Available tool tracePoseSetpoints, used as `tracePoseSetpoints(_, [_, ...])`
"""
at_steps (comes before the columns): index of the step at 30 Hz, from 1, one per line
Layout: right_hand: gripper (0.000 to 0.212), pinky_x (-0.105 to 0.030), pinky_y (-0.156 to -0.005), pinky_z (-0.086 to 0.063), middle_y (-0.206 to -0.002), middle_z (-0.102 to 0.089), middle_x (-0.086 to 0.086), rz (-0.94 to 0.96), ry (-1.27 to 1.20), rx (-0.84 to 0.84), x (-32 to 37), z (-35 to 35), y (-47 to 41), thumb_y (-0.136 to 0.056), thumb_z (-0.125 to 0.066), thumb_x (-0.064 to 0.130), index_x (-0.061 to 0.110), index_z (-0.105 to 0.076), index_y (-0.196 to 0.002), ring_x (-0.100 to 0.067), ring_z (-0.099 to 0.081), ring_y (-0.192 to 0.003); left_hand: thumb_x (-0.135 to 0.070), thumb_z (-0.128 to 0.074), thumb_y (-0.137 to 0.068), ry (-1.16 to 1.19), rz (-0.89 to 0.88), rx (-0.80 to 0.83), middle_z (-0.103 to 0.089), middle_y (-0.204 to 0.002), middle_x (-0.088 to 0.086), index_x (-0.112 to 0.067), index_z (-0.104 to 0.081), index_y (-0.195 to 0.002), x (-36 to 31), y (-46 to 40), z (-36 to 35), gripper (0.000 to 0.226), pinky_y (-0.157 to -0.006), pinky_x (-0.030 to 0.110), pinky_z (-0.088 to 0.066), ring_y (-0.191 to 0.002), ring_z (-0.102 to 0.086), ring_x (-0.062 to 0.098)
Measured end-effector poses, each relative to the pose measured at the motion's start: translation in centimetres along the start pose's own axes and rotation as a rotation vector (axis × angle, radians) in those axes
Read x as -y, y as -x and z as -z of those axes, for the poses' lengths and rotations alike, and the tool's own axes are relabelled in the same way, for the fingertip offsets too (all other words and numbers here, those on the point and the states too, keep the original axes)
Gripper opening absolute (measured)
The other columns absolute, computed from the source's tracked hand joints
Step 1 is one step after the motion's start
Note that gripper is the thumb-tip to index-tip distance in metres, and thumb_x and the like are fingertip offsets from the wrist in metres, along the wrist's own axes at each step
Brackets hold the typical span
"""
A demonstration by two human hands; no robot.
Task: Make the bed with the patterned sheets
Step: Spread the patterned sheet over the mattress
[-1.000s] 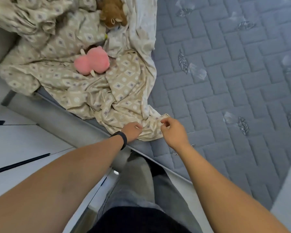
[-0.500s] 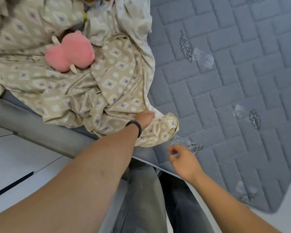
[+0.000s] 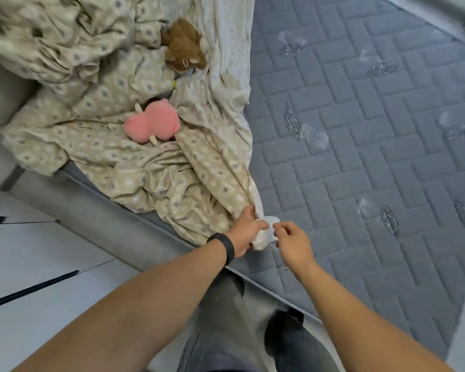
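A beige patterned sheet (image 3: 134,162) lies crumpled over the left part of a bare grey quilted mattress (image 3: 360,157). Its near corner is gathered into a bunch at the mattress's front edge. My left hand (image 3: 246,230), with a black band on the wrist, grips that bunched corner. My right hand (image 3: 290,238) sits just to the right of it and pinches the white tip of the same corner between thumb and fingers.
A pink plush toy (image 3: 152,124) and a brown plush toy (image 3: 184,45) lie on the crumpled sheet. The grey bed frame (image 3: 91,210) runs diagonally along the left, with white floor (image 3: 38,264) beside it. My legs stand against the bed's edge.
My right hand came up from the mattress edge and took hold of the sheet corner. The left hand gathered the loose corner into a tight bunch. The view tilted back toward the plush toys.
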State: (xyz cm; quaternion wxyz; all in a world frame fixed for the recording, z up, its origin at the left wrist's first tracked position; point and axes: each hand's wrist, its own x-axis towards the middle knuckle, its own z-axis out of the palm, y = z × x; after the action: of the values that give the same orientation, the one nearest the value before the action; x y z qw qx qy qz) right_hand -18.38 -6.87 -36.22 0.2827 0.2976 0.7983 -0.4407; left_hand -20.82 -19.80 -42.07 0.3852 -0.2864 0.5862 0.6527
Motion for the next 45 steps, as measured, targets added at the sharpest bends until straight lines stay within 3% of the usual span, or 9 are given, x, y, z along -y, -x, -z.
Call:
tracePoseSetpoints(4, [0.022, -0.035, -0.072, -0.050, -0.093, -0.069, -0.004, -0.026, -0.214, -0.060, 0.0, 3.7, 2.8, -0.102, -0.053, 0.027, 0.016, -0.067, -0.090, -0.022, -0.062, -0.085, 0.004, -0.057, -0.090, -0.091, -0.060, 0.246, -0.067, -0.116, 0.001, -0.020, -0.051, -0.138, 0.3, 6.3, -4.3, 0.053, -0.086, 0.025, -0.054, -0.104, -0.065, 0.013])
tracePoseSetpoints(9, [0.035, -0.030, -0.071, -0.047, -0.092, -0.068, -0.006, -0.006, -0.254, 0.080, -2.5, 11.2, 6.0, -0.097, -0.063, 0.044, 0.009, -0.068, -0.095, -0.018, -0.061, -0.082, -0.001, -0.061, -0.081, -0.306, -0.197, 0.267, -0.060, -0.094, -0.001, -0.017, -0.056, -0.111, -0.5, 13.5, -11.2, 0.035, -0.067, 0.020, -0.046, -0.080, -0.057, 0.008])
tracePoseSetpoints(13, [0.029, -0.031, -0.063, -0.038, -0.084, -0.066, -0.010, 0.013, -0.146, 0.267, -5.4, 15.2, 6.1, -0.094, -0.065, 0.038, 0.009, -0.069, -0.093, -0.023, -0.055, -0.074, 0.000, -0.060, -0.076, -0.380, -0.282, 0.235, -0.061, -0.107, 0.007, 0.000, -0.054, -0.119, 1.2, 16.7, -16.9, 0.044, -0.072, 0.018, -0.047, -0.090, -0.057, 0.009])
tracePoseSetpoints(19, [0.031, -0.034, -0.060, -0.037, -0.077, -0.061, -0.016, 0.138, -0.063, 0.178, -10.3, 21.5, 6.1, -0.099, -0.056, 0.024, -0.001, -0.065, -0.083, -0.024, -0.051, -0.065, -0.013, -0.062, -0.071, -0.268, -0.353, 0.060, -0.063, -0.106, -0.003, -0.020, -0.062, -0.116, 6.3, 20.3, -25.7, 0.046, -0.083, 0.023, -0.043, -0.097, -0.056, 0.008])
tracePoseSetpoints(23, [0.035, -0.034, -0.060, -0.037, -0.072, -0.056, -0.013, 0.094, -0.021, 0.087, -15.8, 23.7, 6.6, -0.100, -0.049, 0.014, 0.004, -0.054, -0.067, -0.026, -0.048, -0.064, -0.022, -0.067, -0.073, -0.308, -0.317, 0.002, -0.059, -0.094, -0.002, -0.013, -0.064, -0.104, 10.1, 21.9, -29.5, 0.032, -0.075, 0.029, -0.039, -0.085, -0.052, 0.011])
tracePoseSetpoints(29, [0.024, -0.033, -0.067, -0.041, -0.099, -0.068, -0.022, 0.109, 0.162, -0.063, -22.2, 27.1, 9.5, -0.096, -0.044, 0.004, -0.002, -0.064, -0.085, -0.033, -0.059, -0.084, -0.023, -0.068, -0.081, -0.814, -0.320, -0.126, -0.051, -0.081, 0.004, -0.018, -0.049, -0.076, 14.1, 24.6, -30.8, 0.020, -0.059, 0.030, -0.033, -0.069, -0.046, 0.019])
tracePoseSetpoints(35, [0.032, -0.035, -0.072, -0.041, -0.097, -0.064, -0.017, 0.137, 0.261, -0.151, -28.4, 30.2, 15.0, -0.101, -0.037, 0.012, -0.004, -0.064, -0.102, -0.033, -0.056, -0.087, -0.013, -0.049, -0.085, -1.191, -0.426, -0.543, -0.064, -0.092, 0.002, -0.020, -0.051, -0.090, 20.9, 27.4, -32.9, 0.009, -0.060, 0.034, -0.033, -0.087, -0.060, 0.029])
tracePoseSetpoints(42, [0.022, -0.034, -0.070, -0.044, -0.101, -0.062, -0.016, 0.182, 0.206, -0.128, -34.2, 32.8, 17.8, -0.097, -0.040, 0.013, 0.002, -0.058, -0.102, -0.034, -0.059, -0.089, -0.002, -0.041, -0.088, -1.116, -0.353, -0.652, -0.057, -0.095, 0.006, -0.022, -0.041, -0.093, 28.5, 30.7, -36.3, 0.020, -0.065, 0.034, -0.033, -0.095, -0.059, 0.032])
tracePoseSetpoints(45, [0.024, -0.033, -0.063, -0.041, -0.100, -0.063, -0.018, 0.150, 0.184, -0.104, -35.9, 34.5, 17.8, -0.093, -0.042, 0.012, 0.000, -0.059, -0.103, -0.031, -0.056, -0.079, -0.006, -0.041, -0.088, -0.948, -0.358, -0.638, -0.060, -0.093, 0.008, -0.019, -0.041, -0.093, 29.0, 31.3, -38.3, 0.013, -0.061, 0.034, -0.031, -0.084, -0.053, 0.029])
